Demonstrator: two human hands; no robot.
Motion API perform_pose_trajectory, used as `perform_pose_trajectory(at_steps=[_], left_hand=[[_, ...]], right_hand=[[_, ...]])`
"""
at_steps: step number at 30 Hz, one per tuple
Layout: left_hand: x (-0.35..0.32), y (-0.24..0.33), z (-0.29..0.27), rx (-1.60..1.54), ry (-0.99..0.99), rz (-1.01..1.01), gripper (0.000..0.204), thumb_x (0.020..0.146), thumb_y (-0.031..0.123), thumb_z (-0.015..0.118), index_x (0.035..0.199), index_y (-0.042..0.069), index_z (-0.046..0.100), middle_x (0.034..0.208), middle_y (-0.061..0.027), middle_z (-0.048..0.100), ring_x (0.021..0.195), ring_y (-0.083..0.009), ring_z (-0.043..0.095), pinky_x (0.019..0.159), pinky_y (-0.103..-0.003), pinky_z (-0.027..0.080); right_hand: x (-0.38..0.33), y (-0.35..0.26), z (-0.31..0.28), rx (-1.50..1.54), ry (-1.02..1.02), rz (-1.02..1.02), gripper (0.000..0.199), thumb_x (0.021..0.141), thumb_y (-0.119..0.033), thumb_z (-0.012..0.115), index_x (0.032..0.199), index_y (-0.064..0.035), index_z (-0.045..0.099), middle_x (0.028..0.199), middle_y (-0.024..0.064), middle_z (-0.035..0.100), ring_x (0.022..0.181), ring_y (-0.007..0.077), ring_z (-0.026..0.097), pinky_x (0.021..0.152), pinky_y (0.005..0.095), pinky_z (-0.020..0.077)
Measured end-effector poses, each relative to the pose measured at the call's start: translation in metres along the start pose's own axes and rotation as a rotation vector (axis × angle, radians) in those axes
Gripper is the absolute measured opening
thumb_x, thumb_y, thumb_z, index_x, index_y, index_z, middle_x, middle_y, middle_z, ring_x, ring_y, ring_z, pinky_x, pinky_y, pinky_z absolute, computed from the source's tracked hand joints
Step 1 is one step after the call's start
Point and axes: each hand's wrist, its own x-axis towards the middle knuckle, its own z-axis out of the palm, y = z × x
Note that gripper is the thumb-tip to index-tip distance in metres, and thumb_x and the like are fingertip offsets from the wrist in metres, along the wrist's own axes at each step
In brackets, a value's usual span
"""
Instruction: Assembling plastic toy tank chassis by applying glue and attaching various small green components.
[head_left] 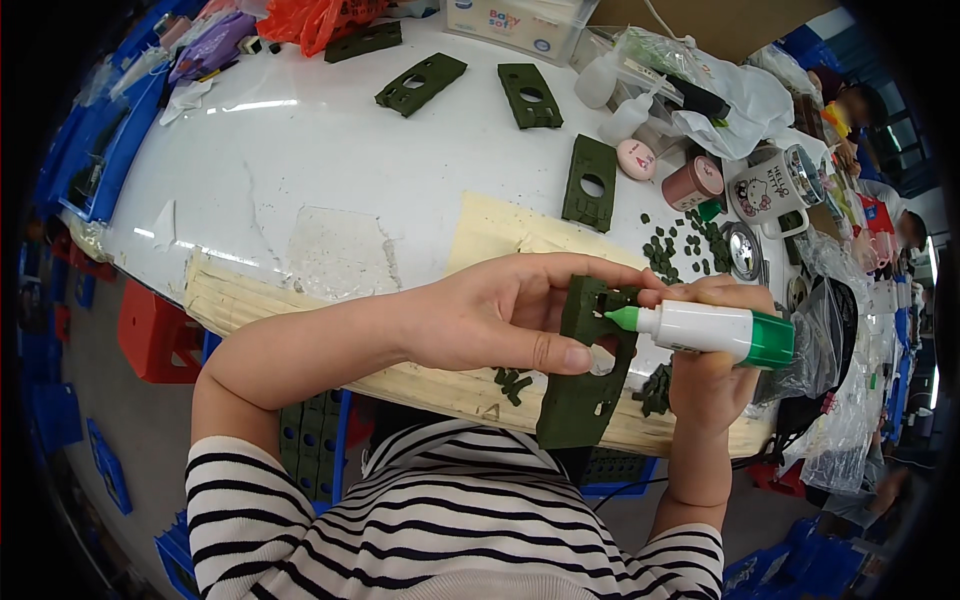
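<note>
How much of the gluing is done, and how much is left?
Four flat green plates lie spread out on the white table; whether they are glued I cannot tell. In hand now: the left hand holds another green plate upright, and the right hand points a white glue bottle with a green tip at its top. A pile of small green pieces waits loose.
</note>
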Motion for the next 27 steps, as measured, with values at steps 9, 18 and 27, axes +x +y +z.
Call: perform_pose_trajectory(at_steps=[9,18,27], left_hand=[[-0.001,0.007,0.001,0.025,-0.001,-0.024,0.070,0.083,0.010,0.068,0.142,-0.001,0.032,0.140,-0.0156,0.044,0.122,-0.0285,0.051,0.105,-0.042,0.040],[0.001,0.007,0.004,0.011,0.033,-0.018,0.074,0.078,0.013,0.071,0.141,-0.003,0.034,0.144,-0.0149,0.040,0.121,-0.0278,0.052,0.104,-0.042,0.041],[0.000,0.008,0.005,-0.004,0.030,-0.019,0.073,0.078,0.012,0.071,0.141,-0.002,0.034,0.144,-0.0147,0.040,0.123,-0.0283,0.051,0.105,-0.043,0.041]], right_hand=[[0.002,0.003,-0.013,-0.062,0.090,-0.051,0.052,0.090,-0.051,0.057,0.101,-0.0008,0.054,0.090,0.0103,0.065,0.086,0.0175,0.058,0.079,0.0299,0.0452],[0.003,0.005,-0.013,0.024,0.043,-0.087,0.043,0.091,-0.040,0.060,0.103,0.0003,0.053,0.091,0.0128,0.065,0.085,0.0187,0.058,0.079,0.0312,0.0448],[0.003,0.003,-0.014,0.017,0.023,-0.065,0.042,0.089,-0.037,0.062,0.103,0.0005,0.051,0.090,0.0167,0.068,0.084,0.0193,0.058,0.079,0.0308,0.0443]])
